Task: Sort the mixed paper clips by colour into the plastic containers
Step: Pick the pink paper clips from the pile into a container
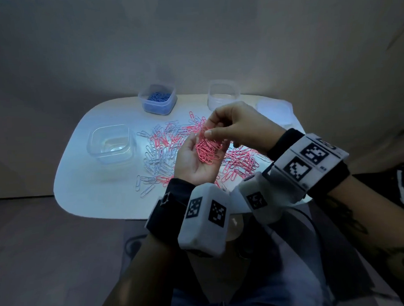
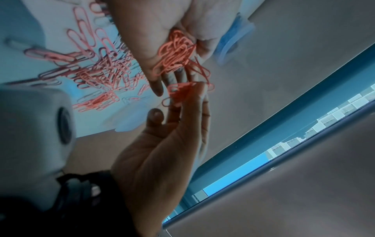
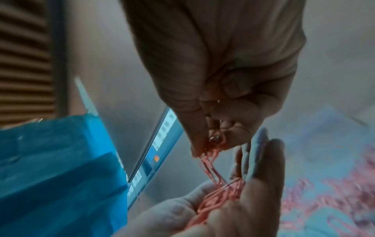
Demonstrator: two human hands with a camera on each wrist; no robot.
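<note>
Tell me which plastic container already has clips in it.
The far-left container, holding blue clips. The near-left one and far-right one look empty.

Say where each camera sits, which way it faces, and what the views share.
Head: on the head, looking down at the table; both hands and wristbands show.
Left wrist: looks along the left hand at the right hand.
Right wrist: looks along the right hand to the left palm.
Shared: the pink clips in the left palm.

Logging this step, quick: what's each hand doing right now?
Left hand: open, palm up, cradling pink paper clips.
Right hand: pinching pink clips above it.
</note>
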